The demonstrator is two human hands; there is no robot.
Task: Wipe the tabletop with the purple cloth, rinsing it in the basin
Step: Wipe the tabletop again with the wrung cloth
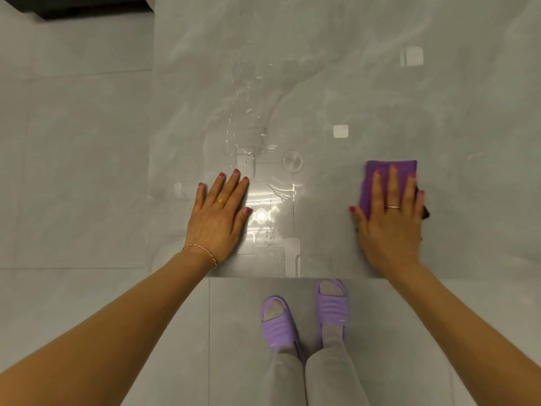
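A glossy grey marble tabletop (pixel 336 83) fills the middle and right of the head view. The folded purple cloth (pixel 380 174) lies flat near its front right. My right hand (pixel 390 218) presses on the cloth with straight, spread fingers, covering its near half. My left hand (pixel 218 218) rests flat on the bare tabletop near the front left edge, fingers straight, holding nothing. Water streaks and droplets (pixel 246 118) glisten on the table between and beyond my hands. No basin is in view.
The table's front edge (pixel 292 277) runs just above my feet in purple slippers (pixel 278 323). Its left edge (pixel 150 142) borders grey floor tiles. A dark object (pixel 87 7) sits at the top left corner. Ceiling lights reflect in the wet surface.
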